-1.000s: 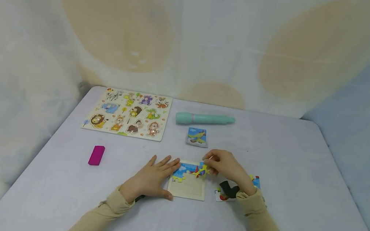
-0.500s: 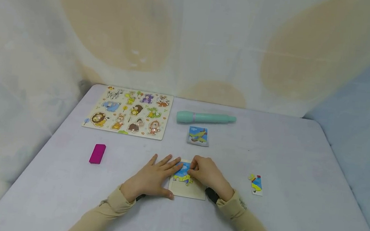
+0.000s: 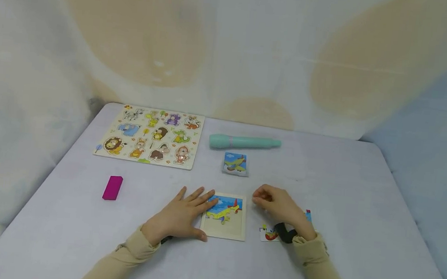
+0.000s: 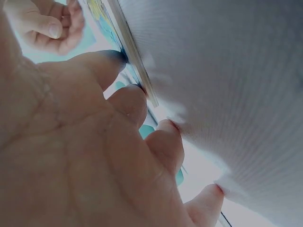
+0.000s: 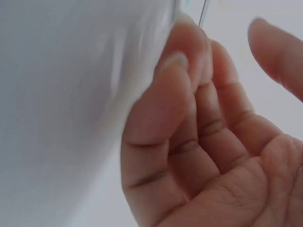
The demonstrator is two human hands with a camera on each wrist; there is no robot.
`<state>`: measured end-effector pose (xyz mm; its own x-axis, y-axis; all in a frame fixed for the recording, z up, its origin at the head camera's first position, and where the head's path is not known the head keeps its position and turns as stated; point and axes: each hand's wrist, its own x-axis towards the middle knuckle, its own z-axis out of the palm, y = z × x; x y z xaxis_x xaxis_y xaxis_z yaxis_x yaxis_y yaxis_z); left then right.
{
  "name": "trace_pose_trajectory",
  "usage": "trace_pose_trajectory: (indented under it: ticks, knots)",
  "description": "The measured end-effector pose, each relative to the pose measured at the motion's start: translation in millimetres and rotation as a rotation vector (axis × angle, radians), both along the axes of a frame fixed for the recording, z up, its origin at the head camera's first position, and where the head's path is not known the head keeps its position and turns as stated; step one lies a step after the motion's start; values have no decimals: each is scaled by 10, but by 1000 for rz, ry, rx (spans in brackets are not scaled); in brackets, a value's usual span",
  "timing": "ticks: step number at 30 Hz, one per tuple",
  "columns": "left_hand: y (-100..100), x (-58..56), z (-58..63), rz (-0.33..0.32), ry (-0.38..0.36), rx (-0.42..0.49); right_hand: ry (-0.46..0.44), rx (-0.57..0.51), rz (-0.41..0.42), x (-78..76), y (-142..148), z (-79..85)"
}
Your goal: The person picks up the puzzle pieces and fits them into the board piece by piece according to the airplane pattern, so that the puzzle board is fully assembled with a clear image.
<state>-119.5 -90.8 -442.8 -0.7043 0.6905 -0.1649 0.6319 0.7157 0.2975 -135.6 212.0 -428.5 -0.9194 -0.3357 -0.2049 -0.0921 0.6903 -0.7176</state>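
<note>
Pale table [image 3: 362, 191], tan-blotched backdrop [image 3: 264, 41]

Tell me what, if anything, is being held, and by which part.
Nothing appears held: the right hand is curled with nothing visible in it, and the left hand, spread, rests on the puzzle board at its left edge.

Tan sleeves [image 3: 327, 275], plain cuffs [image 3: 307, 243], black fittings [image 3: 285, 233] at both wrists.

Head view and both wrist views. Through my three cameras I can read no text, label, brand, number or sign on any surface; one small dark mark [image 3: 120, 247] on the left sleeve [image 3: 119, 261] is too small for me to decipher.
</note>
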Motion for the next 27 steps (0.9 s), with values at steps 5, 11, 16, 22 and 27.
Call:
trace_pose_trajectory:
  ticks: [5, 11, 16, 22, 27]
  knots:
    - [-17, 4, 23, -5, 16, 2, 60, 87, -184, 170, 622, 25]
    - [-22, 19, 48, 1, -7, 20, 45, 126, -231, 401, 1042, 3]
    - [-24, 17, 27, 3, -9, 24, 62, 100, -142, 437, 1057, 24]
    - [-17, 7, -3, 6, -8, 17, 61, 198, -118, 363, 948, 30]
    - [-19, 14, 3, 4, -5, 14, 61, 183, -112, 264, 761, 37]
